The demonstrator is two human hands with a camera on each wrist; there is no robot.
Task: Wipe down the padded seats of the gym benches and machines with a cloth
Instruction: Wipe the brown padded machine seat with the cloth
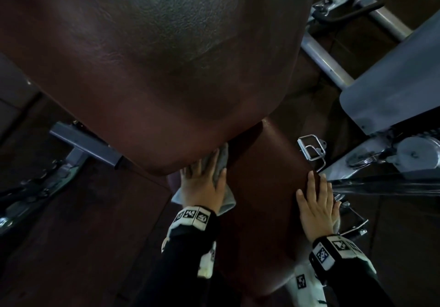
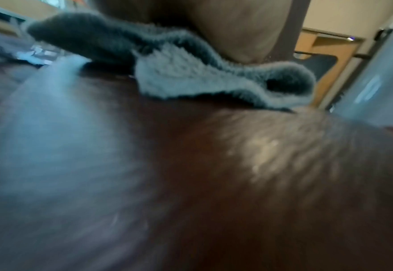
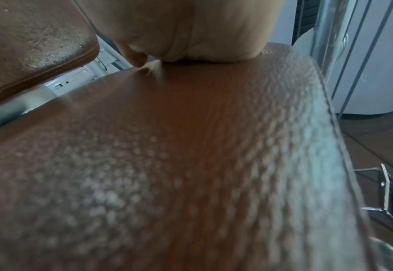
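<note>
Cloth (image 1: 220,163) lies on the seat (image 1: 262,187) at the backrest (image 1: 154,68) gap, my left hand (image 1: 202,182) pressing it with flat fingers to wipe there, while my empty right hand (image 1: 316,209) rests flat, probably for support.

No legible text, brand, number or sign appeared in any view; the bands on my wrists (image 1: 193,216) bore only square black-and-white coded markers, carrying no readable characters.

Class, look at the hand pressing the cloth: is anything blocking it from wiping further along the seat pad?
The back pad overhangs the far end, just ahead of the left hand and grey cloth. The seat pad is otherwise bare up to the right hand.
</note>
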